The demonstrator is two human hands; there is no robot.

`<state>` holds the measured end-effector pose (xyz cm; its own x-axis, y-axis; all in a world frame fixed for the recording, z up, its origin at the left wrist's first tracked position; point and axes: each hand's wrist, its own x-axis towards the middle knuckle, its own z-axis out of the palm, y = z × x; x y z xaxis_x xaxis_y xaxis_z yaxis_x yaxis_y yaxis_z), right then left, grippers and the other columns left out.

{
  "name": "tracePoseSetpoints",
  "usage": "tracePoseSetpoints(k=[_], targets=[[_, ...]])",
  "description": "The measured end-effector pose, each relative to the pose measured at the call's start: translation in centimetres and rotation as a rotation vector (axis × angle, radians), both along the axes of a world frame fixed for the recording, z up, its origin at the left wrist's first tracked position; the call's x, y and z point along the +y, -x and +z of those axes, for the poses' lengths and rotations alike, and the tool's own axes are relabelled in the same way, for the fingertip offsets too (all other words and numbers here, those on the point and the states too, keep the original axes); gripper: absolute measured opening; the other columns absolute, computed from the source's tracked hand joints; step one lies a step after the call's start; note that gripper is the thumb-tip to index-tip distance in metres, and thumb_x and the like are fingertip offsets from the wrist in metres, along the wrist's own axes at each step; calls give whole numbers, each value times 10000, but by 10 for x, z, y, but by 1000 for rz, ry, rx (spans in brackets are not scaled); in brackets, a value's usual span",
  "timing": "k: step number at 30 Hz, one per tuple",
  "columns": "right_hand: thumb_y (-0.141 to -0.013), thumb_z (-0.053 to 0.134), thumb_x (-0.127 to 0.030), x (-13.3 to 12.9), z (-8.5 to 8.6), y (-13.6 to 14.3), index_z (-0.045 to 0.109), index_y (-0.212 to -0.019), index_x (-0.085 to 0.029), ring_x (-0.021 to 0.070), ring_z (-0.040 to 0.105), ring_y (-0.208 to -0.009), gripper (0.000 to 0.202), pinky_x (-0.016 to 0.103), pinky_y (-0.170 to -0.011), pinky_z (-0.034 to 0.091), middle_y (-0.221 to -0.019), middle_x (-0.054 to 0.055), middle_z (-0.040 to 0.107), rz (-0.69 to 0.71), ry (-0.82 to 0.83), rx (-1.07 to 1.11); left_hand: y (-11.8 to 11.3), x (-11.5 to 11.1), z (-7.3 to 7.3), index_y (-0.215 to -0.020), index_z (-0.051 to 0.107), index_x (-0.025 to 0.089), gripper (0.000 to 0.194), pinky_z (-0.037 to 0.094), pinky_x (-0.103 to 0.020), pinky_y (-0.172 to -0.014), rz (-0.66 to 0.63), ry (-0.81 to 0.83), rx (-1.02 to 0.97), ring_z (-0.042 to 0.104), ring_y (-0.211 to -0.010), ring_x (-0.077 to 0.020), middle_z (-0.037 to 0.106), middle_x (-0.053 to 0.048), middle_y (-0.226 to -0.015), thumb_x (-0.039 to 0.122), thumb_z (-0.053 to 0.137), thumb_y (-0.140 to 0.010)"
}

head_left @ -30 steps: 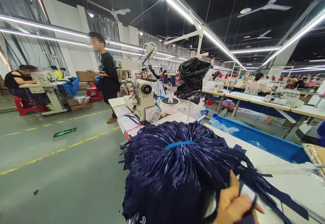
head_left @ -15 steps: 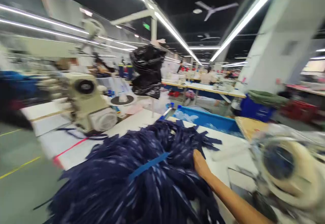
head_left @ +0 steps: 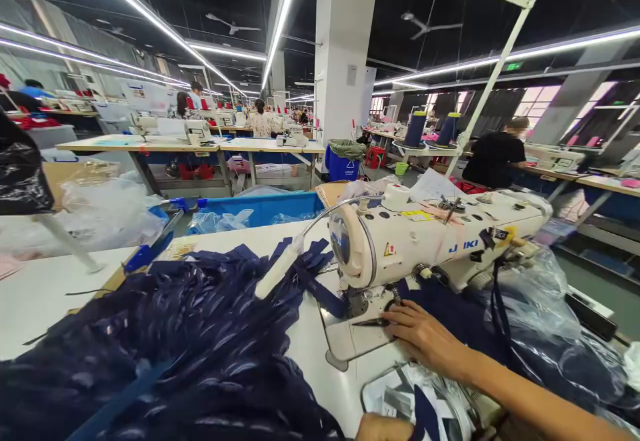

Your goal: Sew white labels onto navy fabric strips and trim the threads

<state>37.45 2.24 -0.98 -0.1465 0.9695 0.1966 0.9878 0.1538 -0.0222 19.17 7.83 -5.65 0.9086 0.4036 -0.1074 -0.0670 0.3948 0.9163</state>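
Observation:
A big bundle of navy fabric strips point(head_left: 200, 334), tied with a blue band point(head_left: 123, 401), covers the left and middle of the white tabletop. To its right stands a white sewing machine point(head_left: 400, 241). My right hand point(head_left: 430, 341) is beside the needle area, its fingers closed on small black snips point(head_left: 369, 323) lying over the machine's plate. Only part of my left hand point(head_left: 384, 427) shows at the bottom edge, fingers curled. Whatever it holds is hidden, and a small navy piece point(head_left: 425, 413) lies just beside it.
Below the machine plate is a tray point(head_left: 369, 394) of labels and small items. Navy fabric and clear plastic point(head_left: 530, 294) lie at the right. A white lamp wand point(head_left: 280, 269) hangs over the bundle. Behind the table is a blue bin point(head_left: 260, 209). A seated person point(head_left: 495, 154) is farther back.
The view has swung right, bringing the sewing machine closer to the middle. My right hand has left the bundle and moved to the snips. My left hand has come into view at the bottom.

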Motion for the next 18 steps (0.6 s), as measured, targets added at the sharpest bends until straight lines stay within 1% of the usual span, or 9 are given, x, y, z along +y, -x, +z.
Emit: tracePoseSetpoints(k=[3,5,7,8,10,12,14,16,18], targets=[[-861,409,-126,6,-4,-16,579,-1042,-214,222,535,-1040,263,448,-911,411,-1160,75,577,13,5,-6,-24,16,-5,-657,581,128,309,392,-201,-437,-25,-1,-4,500,-504,-93,534,30,-575,419,573,-759],[-860,393,-104,9,-8,-25,584,-1047,-217,212,543,-1017,290,414,-879,436,-1135,76,590,-7,-8,-17,-27,25,-2,-497,537,136,347,299,-190,-386,-46,4,-7,437,-431,-84,441,43,-442,426,675,-630],[-845,397,-82,9,-14,-34,595,-1035,-215,220,540,-1008,305,407,-844,452,-1097,84,605,-58,-32,-48,-22,35,11,-414,480,141,368,239,-191,-381,-116,13,-17,376,-397,-68,373,46,-392,391,710,-556],[-839,404,-82,9,-16,-37,607,-1015,-209,234,535,-1012,297,421,-835,452,-1079,92,609,-95,-57,-71,-18,40,20,-407,464,139,366,229,-191,-388,-167,14,-31,351,-395,-59,362,46,-392,378,696,-558],[-829,411,-85,8,-20,-37,626,-976,-182,269,518,-1032,278,467,-840,438,-1057,122,612,-163,-116,-112,-13,48,39,-429,470,129,330,236,-190,-412,-321,-18,-80,336,-406,-53,378,34,-414,363,627,-602],[-825,399,-80,9,-20,-26,618,-991,-150,277,515,-1039,284,483,-861,424,-1069,150,603,-177,-132,-117,-12,53,54,-471,499,120,294,272,-193,-445,-391,-122,-145,373,-432,-66,424,13,-448,359,567,-629],[-822,399,-85,13,-17,-7,574,-1077,-124,257,513,-1055,311,437,-889,426,-1142,158,568,-105,-73,-64,-13,53,60,-496,506,120,303,315,-207,-486,-380,-246,-210,426,-470,-92,462,-11,-478,380,532,-649],[-832,405,-114,23,-14,15,521,-1151,-120,235,480,-1111,339,379,-928,414,-1236,144,505,-1,-3,8,-13,49,58,-494,483,129,329,335,-223,-504,-362,-362,-263,445,-482,-110,462,-21,-484,406,512,-668],[-845,412,-150,34,-13,33,480,-1198,-118,228,396,-1198,361,350,-979,369,-1308,137,433,59,40,61,-11,43,54,-492,455,139,350,330,-230,-495,-337,-456,-299,427,-461,-110,438,-17,-469,429,482,-687]])
